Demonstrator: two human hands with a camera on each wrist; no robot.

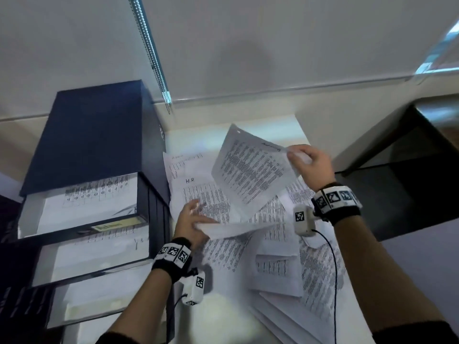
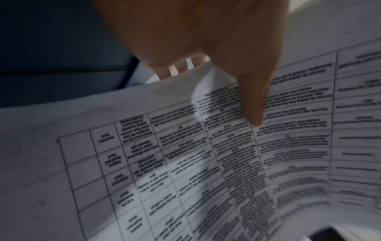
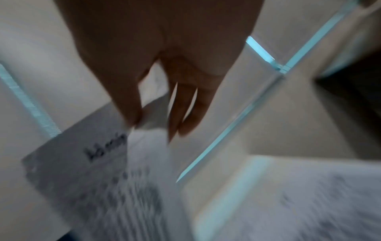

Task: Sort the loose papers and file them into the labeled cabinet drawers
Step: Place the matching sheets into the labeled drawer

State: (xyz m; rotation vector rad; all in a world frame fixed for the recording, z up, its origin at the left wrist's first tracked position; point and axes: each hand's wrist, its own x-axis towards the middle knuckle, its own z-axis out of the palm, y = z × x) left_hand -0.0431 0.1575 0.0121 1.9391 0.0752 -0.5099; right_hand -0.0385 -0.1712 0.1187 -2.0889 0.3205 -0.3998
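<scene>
Loose printed papers lie strewn on the white table. My right hand pinches the top corner of a lifted sheet above the pile; a handwritten word shows near that corner. My left hand pinches the edge of another sheet printed with a table, thumb on top and fingers underneath. A sheet marked "HR" lies flat just beyond the left hand. At the left stands the dark cabinet with three drawers pulled out.
The top drawer holds a printed sheet and has a label on its front. Paper also lies in the middle drawer and lower drawer. A dark desk stands at the right. A blind's cord hangs behind.
</scene>
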